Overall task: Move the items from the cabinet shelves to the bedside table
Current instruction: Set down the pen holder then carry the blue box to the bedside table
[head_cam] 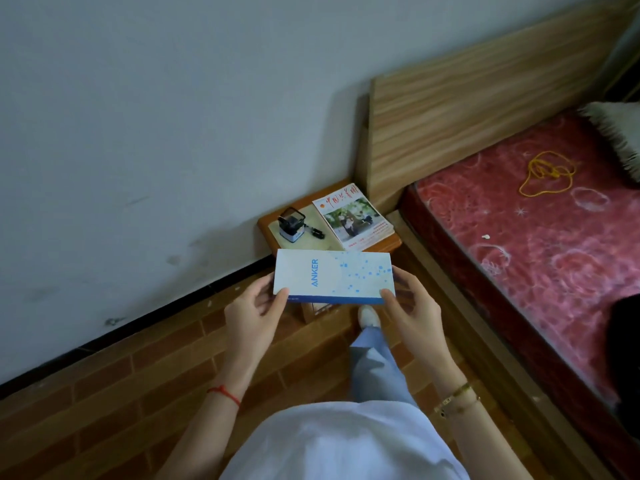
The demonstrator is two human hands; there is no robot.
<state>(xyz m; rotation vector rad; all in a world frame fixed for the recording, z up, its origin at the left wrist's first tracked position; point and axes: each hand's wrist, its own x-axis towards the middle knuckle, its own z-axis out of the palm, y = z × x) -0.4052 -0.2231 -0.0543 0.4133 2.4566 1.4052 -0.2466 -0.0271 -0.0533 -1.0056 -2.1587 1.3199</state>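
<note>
— Box? Where?
— White Anker box [334,277], flat, in front of the counter [272,227], above the floor.
— Grip?
— Left hand [254,306] and right hand [412,299], each closed on one end.
— On the counter?
— Magazine [351,216], small dark device [292,225] beside it.

The box [334,277] is smooth matt cardboard; the tabletop [268,226] glossy wood; the magazine [351,216] glossy paper; the mattress [540,237] patterned cloth.
</note>
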